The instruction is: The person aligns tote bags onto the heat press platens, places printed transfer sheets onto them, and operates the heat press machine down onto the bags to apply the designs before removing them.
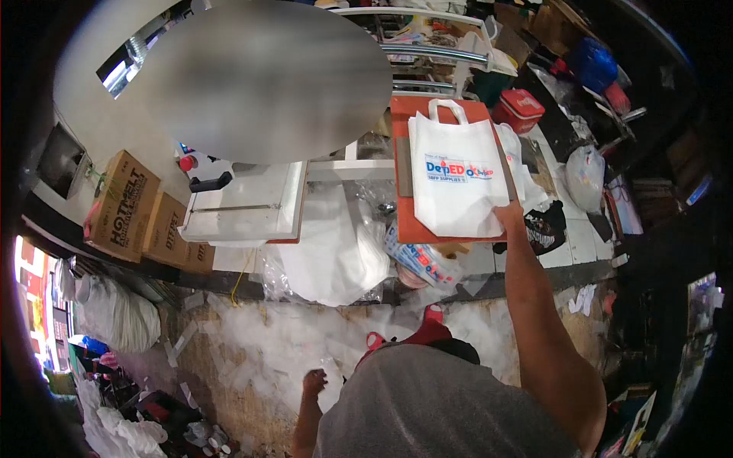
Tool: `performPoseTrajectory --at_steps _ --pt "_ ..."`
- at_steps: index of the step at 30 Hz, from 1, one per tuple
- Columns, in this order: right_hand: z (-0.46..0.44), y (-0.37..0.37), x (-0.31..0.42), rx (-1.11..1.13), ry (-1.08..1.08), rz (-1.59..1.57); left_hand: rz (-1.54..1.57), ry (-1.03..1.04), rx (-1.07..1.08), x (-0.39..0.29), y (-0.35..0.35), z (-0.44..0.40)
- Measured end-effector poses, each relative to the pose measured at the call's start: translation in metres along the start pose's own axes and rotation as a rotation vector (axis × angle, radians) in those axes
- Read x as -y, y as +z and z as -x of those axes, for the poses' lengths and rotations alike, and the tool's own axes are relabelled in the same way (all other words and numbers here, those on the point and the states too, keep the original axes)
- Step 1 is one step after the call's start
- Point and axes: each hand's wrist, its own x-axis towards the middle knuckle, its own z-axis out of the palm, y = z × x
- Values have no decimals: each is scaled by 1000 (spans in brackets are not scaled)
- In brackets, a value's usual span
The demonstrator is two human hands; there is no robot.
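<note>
A white tote bag (450,202) with a blue and red "DepED" print lies flat on the orange-red platen (405,221) of a press, its handle loop pointing away from me. My right hand (508,217) pinches the bag's near right corner; the fingertips are partly hidden. Beside the platen's right edge, another printed white bag (513,149) is partly covered. My left hand (314,381) hangs low beside my body, over the floor, with loosely curled fingers and nothing visible in it.
A white press plate with a black handle (210,182) stands left of the bag. Below it, white bags (336,259) and clear plastic drape over the ledge. Cardboard boxes (122,202) line the left wall. A red container (519,108) sits at the back right. White scraps litter the floor.
</note>
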Motion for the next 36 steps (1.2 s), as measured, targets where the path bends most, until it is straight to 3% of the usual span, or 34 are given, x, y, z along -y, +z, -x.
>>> performPoseTrajectory --at_steps 1,3,4,7,9,13,15,19,21,22,23,25,27,28,29,31,32,33,34,35,36 --pt "3 0 2 -5 12 -39 -31 -51 59 18 3 6" --pt "-3 -6 -6 -19 18 -60 -304 319 185 46 24 34" --pt "-5 -1 -5 -24 -24 -74 -356 345 196 57 22 41" --pt "2 -8 -5 28 -58 -79 -125 -14 167 76 24 47" --pt "0 -12 1 80 -61 -78 12 -130 107 77 17 44" --pt "-49 22 -31 222 -126 1 27 -42 -73 36 5 45" --pt "-23 10 -10 -32 -17 -144 79 5 -128 13 -3 43" --pt "-45 14 -26 87 -22 -267 154 79 -175 -23 -6 42" --pt "-15 -6 -10 406 151 -1012 167 116 -183 -31 -3 48" --pt "9 -26 19 422 212 -1070 165 131 -183 -34 0 53" --pt "21 -26 34 441 190 -1067 189 133 -198 -39 9 57" --pt "54 -9 61 414 -314 -885 299 192 -236 -43 22 71" --pt "140 -11 98 442 -595 -680 414 264 -227 -48 50 87" --pt "198 -32 118 637 -569 -689 411 293 -235 -42 66 80" --pt "212 -9 114 773 -678 -493 474 278 -192 -46 81 93" --pt "285 -31 111 1102 -845 -793 692 292 -134 -65 120 139" --pt "301 -37 100 1311 -843 -794 835 295 -109 -76 144 171" --pt "329 -63 88 1235 -919 -732 955 304 -69 -80 164 209" --pt "329 -64 70 1415 -899 -647 1018 294 -160 -74 182 253" --pt "334 -57 54 1540 -755 -724 1219 360 -55 -75 200 279" --pt "338 -64 46 1641 -801 -702 1399 441 70 -71 218 299"
